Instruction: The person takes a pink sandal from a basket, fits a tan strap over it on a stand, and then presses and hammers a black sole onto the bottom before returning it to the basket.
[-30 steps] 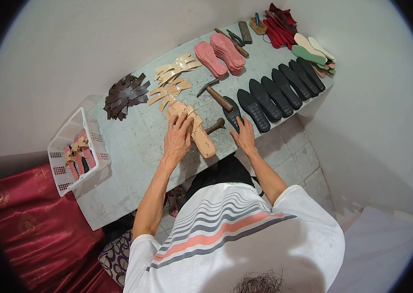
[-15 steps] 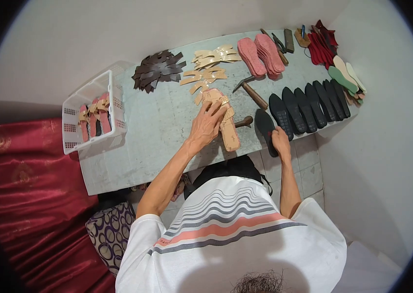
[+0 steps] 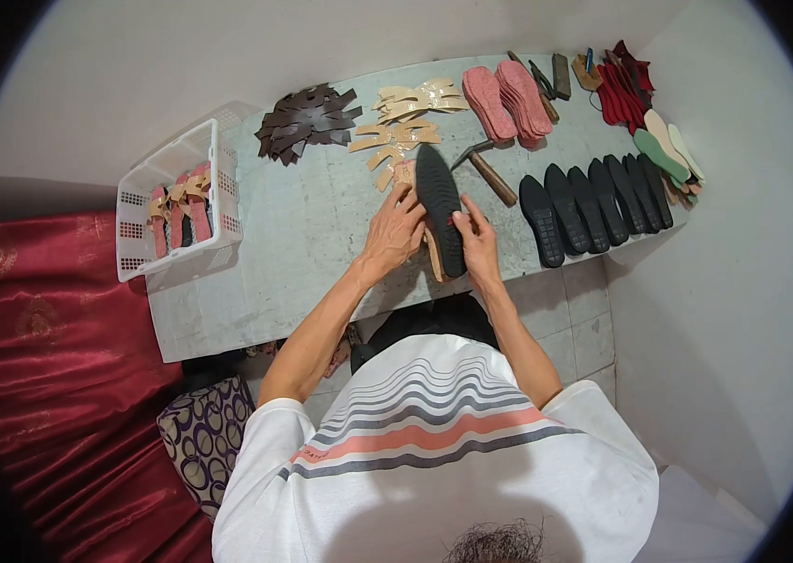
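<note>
Holding the black sole (image 3: 438, 192) by its right edge, the right hand (image 3: 479, 242) has its thumb on the flat face. The left hand (image 3: 396, 231) grasps the tan foot piece (image 3: 405, 173) with bent fingers, though the sole hides part of it. Both things are over the near middle of the table (image 3: 293, 225), with the sole on top and a bit to the right. I cannot tell if they touch.

To do this well, point both toe ends the same far way and check that the edges match on each side. A light, steady hold seems best, since a hard squeeze could bend the sole. Fingertips do better on the outside than between the two.

The sole is long and dark, with a pointy far end, a rounder near end and a small red mark by the thumb. The tan foot piece is pale. To the right, the hammer (image 3: 492, 178) has a brown handle that looks like wood, and the other soles (image 3: 564, 210) lie in a row, with bumpy squares on the leftmost one. On the far side are pink foot shapes (image 3: 522, 103) that look rough, shiny cream straps (image 3: 422, 98), and flat brown strips (image 3: 307, 124) in a messy pile. The white basket (image 3: 226, 208) on the left has small holes.
</note>
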A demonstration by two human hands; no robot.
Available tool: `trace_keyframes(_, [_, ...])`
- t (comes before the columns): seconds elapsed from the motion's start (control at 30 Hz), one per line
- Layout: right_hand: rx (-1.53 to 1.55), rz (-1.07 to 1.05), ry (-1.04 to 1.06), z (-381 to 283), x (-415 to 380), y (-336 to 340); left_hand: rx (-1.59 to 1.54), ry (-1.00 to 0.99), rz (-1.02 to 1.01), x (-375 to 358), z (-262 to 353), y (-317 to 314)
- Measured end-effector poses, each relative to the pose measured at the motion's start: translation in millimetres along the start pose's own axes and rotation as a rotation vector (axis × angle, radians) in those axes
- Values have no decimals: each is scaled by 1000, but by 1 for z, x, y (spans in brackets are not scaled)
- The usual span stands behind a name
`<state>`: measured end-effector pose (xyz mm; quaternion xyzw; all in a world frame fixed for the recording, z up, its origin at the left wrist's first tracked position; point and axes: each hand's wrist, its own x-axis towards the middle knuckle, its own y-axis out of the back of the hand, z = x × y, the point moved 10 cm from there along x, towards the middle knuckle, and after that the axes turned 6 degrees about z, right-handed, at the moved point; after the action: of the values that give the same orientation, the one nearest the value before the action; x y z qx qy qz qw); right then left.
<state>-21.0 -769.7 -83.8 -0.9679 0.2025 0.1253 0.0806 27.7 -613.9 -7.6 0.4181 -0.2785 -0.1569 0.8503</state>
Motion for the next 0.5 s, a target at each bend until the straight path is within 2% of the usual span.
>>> trace_keyframes(0.17, [-75,28,61,3,8,-3,-61,-6,31,-3,-5,3])
trace_keyframes(0.27, [-124,22,17,2,8,-1,-128,-36,140,-5,-7,11])
trace_keyframes(0.33, [-150,33,34,10,11,0,-334,92,154,-5,-19,13])
trace_keyframes(0.37, [-175,46,52,13,14,2,-335,92,157,-5,-19,14])
trace_keyframes(0.43, [-207,50,58,1,9,-1,-516,306,94,-8,-37,4])
trace_keyframes(0.47, [-236,58,62,-4,7,-2,-516,304,93,-9,-37,3])
trace_keyframes(0.5, [-235,63,63,-5,6,-3,-480,228,205,-7,-33,13])
